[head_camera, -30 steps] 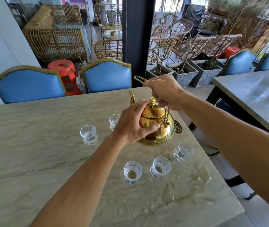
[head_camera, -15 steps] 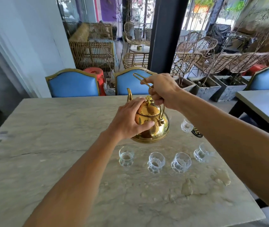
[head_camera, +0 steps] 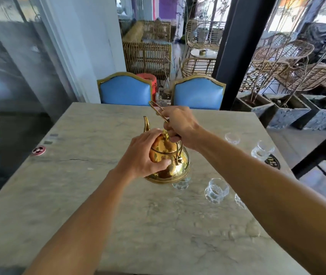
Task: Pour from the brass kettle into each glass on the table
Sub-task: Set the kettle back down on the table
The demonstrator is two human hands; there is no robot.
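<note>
The brass kettle is held over the middle of the marble table, its spout pointing away to the left. My right hand grips its wire handle from above. My left hand presses on the lid and left side of the body. Several small clear glasses stand to the right: one partly hidden under the kettle's base, one in front, one mostly behind my right forearm, and two farther back.
Two blue chairs stand at the table's far edge. A round red sticker lies at the left, a dark coaster at the right edge. Water drops spot the near right. A dark pillar and planters stand beyond.
The kettle and both hands have moved left, away from the glasses, which now lie right of the kettle. My view has swung left. Both grips are unchanged.
</note>
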